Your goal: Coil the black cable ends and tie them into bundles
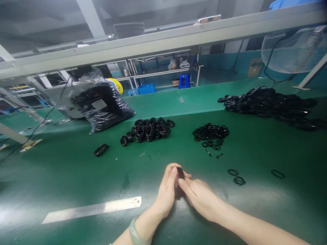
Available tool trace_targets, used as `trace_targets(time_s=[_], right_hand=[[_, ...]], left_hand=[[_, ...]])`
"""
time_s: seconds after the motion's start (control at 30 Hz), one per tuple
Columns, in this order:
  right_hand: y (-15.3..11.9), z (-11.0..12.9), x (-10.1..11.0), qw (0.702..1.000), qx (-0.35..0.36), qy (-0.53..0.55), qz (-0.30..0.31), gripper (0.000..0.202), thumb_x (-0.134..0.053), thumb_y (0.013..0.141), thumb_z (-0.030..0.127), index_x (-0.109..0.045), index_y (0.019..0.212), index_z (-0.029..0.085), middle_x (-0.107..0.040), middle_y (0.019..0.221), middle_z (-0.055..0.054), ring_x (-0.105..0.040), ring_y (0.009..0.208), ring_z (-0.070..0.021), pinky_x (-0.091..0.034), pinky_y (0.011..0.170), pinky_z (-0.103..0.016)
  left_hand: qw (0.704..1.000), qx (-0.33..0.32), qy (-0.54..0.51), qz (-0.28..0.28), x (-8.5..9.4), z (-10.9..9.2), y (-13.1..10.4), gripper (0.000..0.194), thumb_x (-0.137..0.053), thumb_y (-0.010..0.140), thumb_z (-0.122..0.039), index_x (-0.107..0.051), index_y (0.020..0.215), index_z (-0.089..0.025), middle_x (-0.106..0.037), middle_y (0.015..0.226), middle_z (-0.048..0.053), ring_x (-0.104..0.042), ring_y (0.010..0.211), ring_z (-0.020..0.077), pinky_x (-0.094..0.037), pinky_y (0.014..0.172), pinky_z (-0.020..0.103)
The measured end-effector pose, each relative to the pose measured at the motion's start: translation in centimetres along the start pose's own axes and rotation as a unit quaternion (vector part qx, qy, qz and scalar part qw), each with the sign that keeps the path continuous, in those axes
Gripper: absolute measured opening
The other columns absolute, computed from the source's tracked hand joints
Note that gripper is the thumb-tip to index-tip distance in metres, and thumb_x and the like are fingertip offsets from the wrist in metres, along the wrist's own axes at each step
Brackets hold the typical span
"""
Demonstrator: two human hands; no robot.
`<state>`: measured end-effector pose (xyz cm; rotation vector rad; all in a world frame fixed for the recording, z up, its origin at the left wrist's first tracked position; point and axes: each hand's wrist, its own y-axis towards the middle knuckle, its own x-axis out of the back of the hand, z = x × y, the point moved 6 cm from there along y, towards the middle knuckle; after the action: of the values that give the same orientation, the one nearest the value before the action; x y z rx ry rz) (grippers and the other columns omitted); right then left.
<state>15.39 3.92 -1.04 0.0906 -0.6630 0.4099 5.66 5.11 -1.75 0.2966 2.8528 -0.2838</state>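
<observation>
In the head view, the left hand (167,190) and the right hand (200,197) meet above the table (143,177), with a black piece (180,173) between their fingertips. The left fingers curl narrowly about its upper end, thumb on the near side; the right thumb lies against its lower part, the right fingers bent in behind and partly hidden. Both hands seem to hold it, though how firmly I cannot tell.

Beyond the fingers to the left stand stacked coils (150,129), with a bag (107,105) farther off; beyond to the right lies a small heap (211,132), and past it a larger pile (265,102). A ring (278,174) lies well right of the fingers, a ruler (109,206) nearer and left.

The step in hand looks like two-handed fingering of this single piece; the next move, I judge, calls for a steady pinch.
</observation>
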Motion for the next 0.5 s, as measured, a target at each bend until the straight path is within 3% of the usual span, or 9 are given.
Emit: trace_targets(time_s=[0.07, 0.13, 0.27, 0.37, 0.5], right_hand=[[-0.1, 0.2, 1.0, 0.989, 0.043, -0.14, -0.024, 0.057, -0.019, 0.105, 0.044, -0.061, 0.074, 0.02, -0.071, 0.071, -0.009, -0.067, 0.061, -0.0209, -0.035, 0.054, -0.029], [-0.3, 0.2, 1.8, 0.975, 0.088, -0.198, -0.053, 0.057, -0.022, 0.105, 0.045, -0.062, 0.074, 0.02, -0.073, 0.076, -0.008, -0.067, 0.061, -0.0203, -0.031, 0.053, -0.029], [-0.5, 0.6, 3.1, 0.948, 0.18, -0.23, -0.125, 0.053, -0.025, 0.106, 0.042, -0.059, 0.074, 0.018, -0.064, 0.065, -0.005, -0.059, 0.056, -0.0163, -0.03, 0.054, -0.028], [-0.7, 0.8, 3.2, 0.932, 0.224, -0.247, -0.142, 0.043, -0.032, 0.104, 0.034, -0.055, 0.072, 0.019, -0.058, 0.063, -0.002, -0.055, 0.055, -0.015, -0.031, 0.056, -0.029], [-0.8, 0.4, 4.0, 0.941, 0.229, -0.174, -0.18, 0.023, -0.05, 0.098, 0.033, -0.049, 0.08, 0.019, -0.056, 0.072, 0.0, -0.051, 0.055, -0.0126, -0.035, 0.054, -0.026]], left_hand=[[0.999, 0.01, -0.043, -0.016, 0.3, -0.2, 0.2, 0.03, -0.046, 0.096, -0.049, -0.048, 0.11, -0.023, -0.067, 0.084, 0.002, -0.069, 0.08, 0.0164, -0.052, 0.068, 0.024], [0.998, 0.02, -0.058, -0.019, 0.5, -0.5, 0.4, 0.031, -0.048, 0.094, -0.049, -0.049, 0.112, -0.023, -0.065, 0.081, 0.001, -0.069, 0.08, 0.0165, -0.053, 0.068, 0.024], [0.998, 0.032, -0.059, -0.017, 0.9, -0.8, 0.5, 0.032, -0.051, 0.093, -0.05, -0.05, 0.111, -0.023, -0.062, 0.084, 0.0, -0.067, 0.072, 0.0153, -0.055, 0.06, 0.025], [0.998, 0.026, -0.058, -0.005, 1.0, -0.7, 0.7, 0.031, -0.049, 0.094, -0.05, -0.05, 0.109, -0.023, -0.061, 0.084, -0.001, -0.064, 0.067, 0.0135, -0.054, 0.053, 0.023], [0.999, 0.032, -0.028, 0.003, 1.1, -0.3, 1.0, 0.034, -0.048, 0.093, -0.051, -0.05, 0.108, -0.022, -0.059, 0.083, 0.0, -0.06, 0.061, 0.0117, -0.049, 0.045, 0.02]])
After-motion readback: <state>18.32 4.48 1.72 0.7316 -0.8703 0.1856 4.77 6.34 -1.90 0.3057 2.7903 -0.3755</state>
